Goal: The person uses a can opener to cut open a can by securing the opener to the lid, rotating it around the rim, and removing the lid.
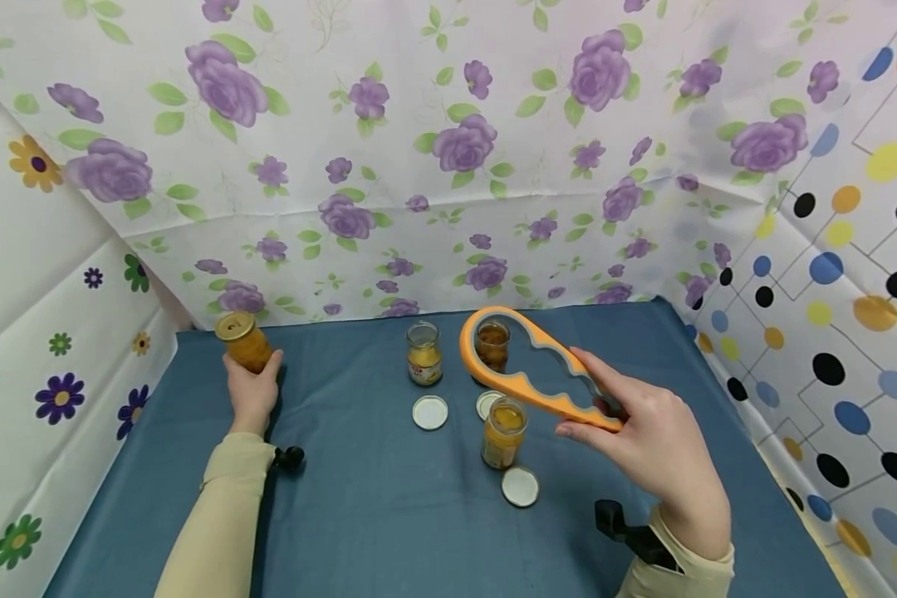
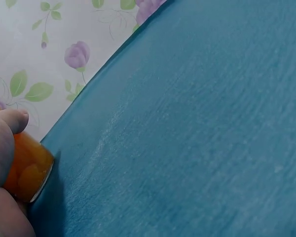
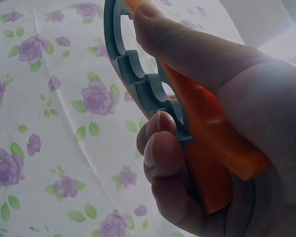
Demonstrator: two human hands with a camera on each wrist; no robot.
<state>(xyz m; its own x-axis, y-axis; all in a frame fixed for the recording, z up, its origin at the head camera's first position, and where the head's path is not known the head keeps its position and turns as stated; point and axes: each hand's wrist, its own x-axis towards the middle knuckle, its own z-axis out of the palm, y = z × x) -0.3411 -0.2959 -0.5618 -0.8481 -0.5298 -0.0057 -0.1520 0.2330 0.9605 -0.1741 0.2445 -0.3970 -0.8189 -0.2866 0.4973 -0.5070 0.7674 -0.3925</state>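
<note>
At the far left of the table, my left hand (image 1: 252,390) grips a glass jar (image 1: 248,345) with a gold lid and orange contents. That jar leans a little, and its lower end shows close over the cloth in the left wrist view, fingers wrapped around the glass (image 2: 32,170). My right hand (image 1: 654,440) holds an orange jar opener (image 1: 519,386) by its handle ends, raised over the right side of the table. Grey wavy teeth line its inner edges, and nothing is clamped between them. In the right wrist view, fingers and thumb curl around the opener (image 3: 197,108).
Beyond the opener stand a lidless jar (image 1: 424,357) with yellow contents and a jar with dark contents (image 1: 492,347), partly covered by it. Nearer is another lidless jar (image 1: 504,436). White-faced lids (image 1: 429,413) (image 1: 521,487) lie on the blue cloth (image 1: 359,515). Patterned sheets enclose the table.
</note>
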